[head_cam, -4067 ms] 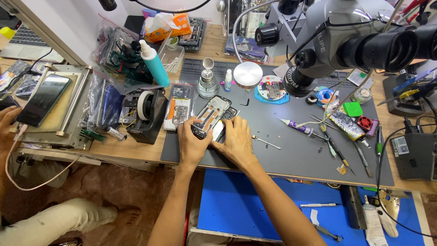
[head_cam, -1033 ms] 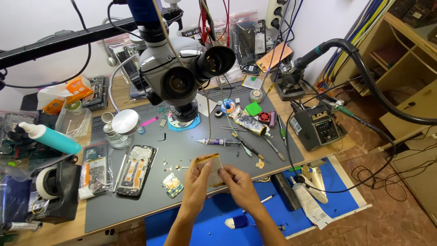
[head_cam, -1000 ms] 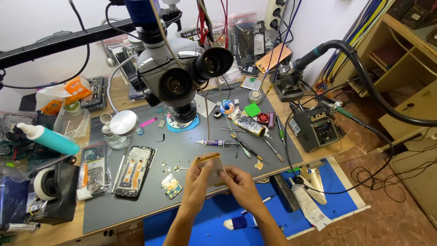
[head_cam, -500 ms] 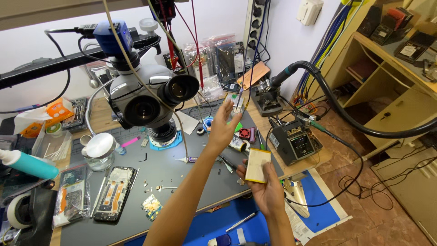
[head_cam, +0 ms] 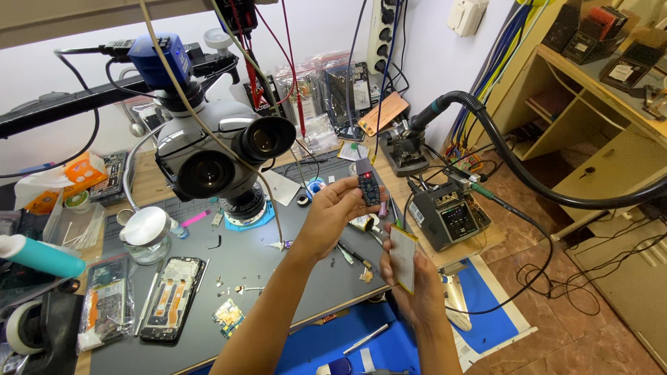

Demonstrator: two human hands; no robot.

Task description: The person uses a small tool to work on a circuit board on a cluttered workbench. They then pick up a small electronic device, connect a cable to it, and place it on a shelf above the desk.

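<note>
Left hand (head_cam: 332,219), half a second ago lifted higher, now lowers; fingers pinch small dark tester (head_cam: 368,186). Right hand (head_cam: 413,292) fingers grip flat battery (head_cam: 403,258), raised beside it.

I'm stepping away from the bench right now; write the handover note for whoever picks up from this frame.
Left hand: raised over the grey work mat, gripping a small dark rectangular module with a red light.
Right hand: holding a flat pale-yellow rectangular battery upright beyond the mat's right edge.
On the mat: an opened black phone frame, a small green circuit board and loose screws under the grey stereo microscope.
Done: the phone lies open, battery out.
Left: the module and battery are both in hand, joined to nothing.
</note>
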